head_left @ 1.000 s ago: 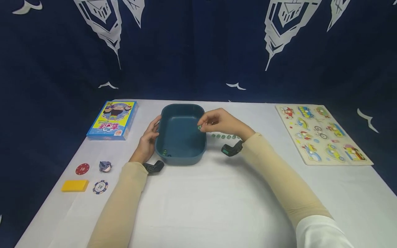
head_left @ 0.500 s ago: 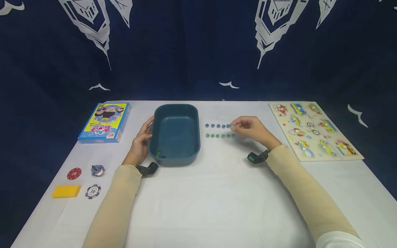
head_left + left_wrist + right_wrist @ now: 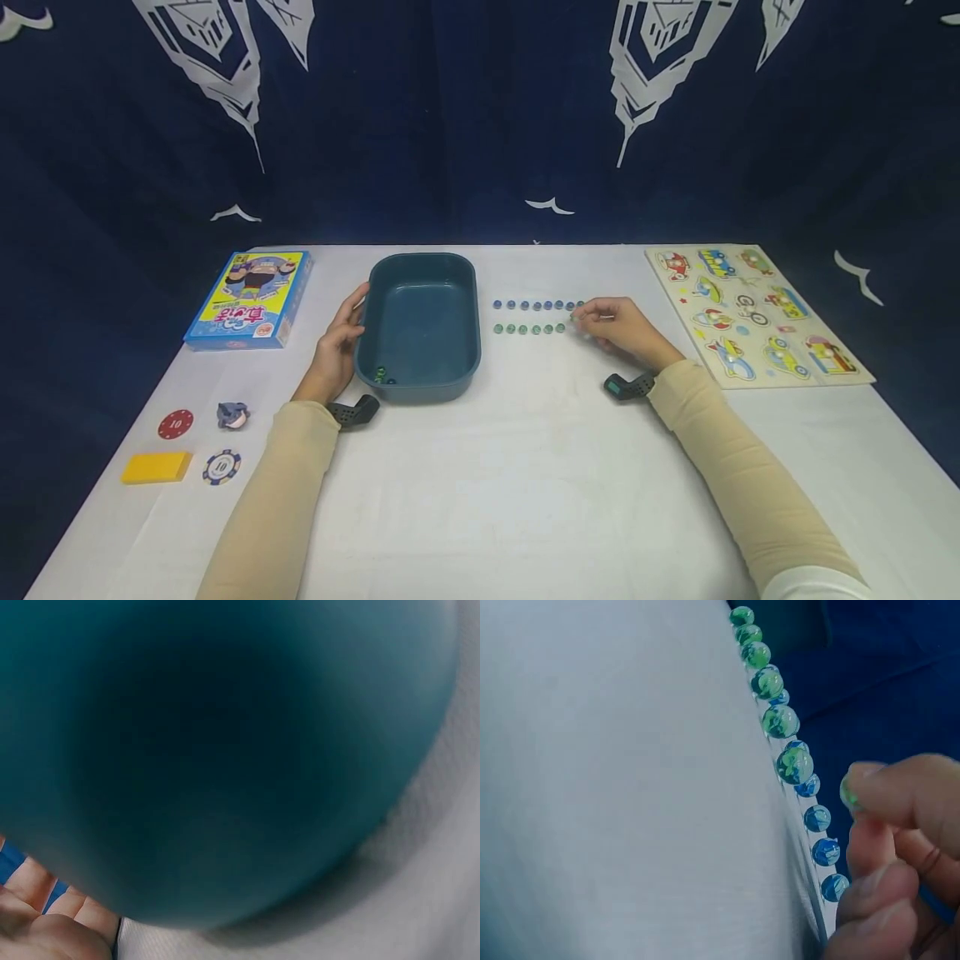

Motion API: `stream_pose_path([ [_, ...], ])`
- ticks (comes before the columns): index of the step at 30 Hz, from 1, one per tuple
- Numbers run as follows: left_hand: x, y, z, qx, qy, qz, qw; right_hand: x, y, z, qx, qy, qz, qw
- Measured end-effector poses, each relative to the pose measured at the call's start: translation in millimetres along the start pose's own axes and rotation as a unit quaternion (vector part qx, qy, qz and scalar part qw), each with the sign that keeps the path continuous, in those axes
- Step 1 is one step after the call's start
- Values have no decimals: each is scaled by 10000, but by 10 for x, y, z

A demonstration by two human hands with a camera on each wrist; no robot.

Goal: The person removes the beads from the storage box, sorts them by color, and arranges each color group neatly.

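**Right hand (image 3: 624, 329) pinches a round, green-and-clear glass marble (image 3: 848, 793)**

Head view: towards the far edge of the white-covered table (image 3: 525, 467), the left hand (image 3: 333, 354), fingers relaxed, rests against the left wall of a dark-teal, rounded-rectangular basin (image 3: 423, 333). The pinched marble is just beyond the right end of a row of green glass marbles (image 3: 536, 329); a row of blue glass marbles (image 3: 536, 306) lies nearer the far edge.

Left wrist: the basin's wall looms beside the fingers.

Right wrist: thumb and finger grip the marble.

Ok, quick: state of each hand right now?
Left hand: open, fingers against the side of the dark teal, rounded-rectangular bin.
Right hand: holding a round, clear marble with green swirls, pinched at the fingertips.
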State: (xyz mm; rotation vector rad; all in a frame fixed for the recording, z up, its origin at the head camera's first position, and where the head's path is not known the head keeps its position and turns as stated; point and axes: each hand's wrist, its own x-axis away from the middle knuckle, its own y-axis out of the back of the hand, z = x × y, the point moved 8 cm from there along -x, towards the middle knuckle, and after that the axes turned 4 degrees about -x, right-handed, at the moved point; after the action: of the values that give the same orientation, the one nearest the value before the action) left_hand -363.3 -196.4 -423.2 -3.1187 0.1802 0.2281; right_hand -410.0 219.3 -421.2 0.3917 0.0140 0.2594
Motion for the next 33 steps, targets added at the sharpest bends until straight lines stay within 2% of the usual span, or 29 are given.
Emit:
stream_pose_path([
  [4,2,2,-1,85,2,5,10000,-13,-3,-48,68,69,-43,9999],
  [14,8,-3,-11,68,-24,31,10000,-35,-16,-85,1057,130,-168,9942],
  [29,14,-5,-16,72,8,33,10000,-13,-24,-96,890,84,-126,9959],
  [33,10,-9,-14,90,-28,54,9999,6,-8,-65,619,89,-86,9980],
])
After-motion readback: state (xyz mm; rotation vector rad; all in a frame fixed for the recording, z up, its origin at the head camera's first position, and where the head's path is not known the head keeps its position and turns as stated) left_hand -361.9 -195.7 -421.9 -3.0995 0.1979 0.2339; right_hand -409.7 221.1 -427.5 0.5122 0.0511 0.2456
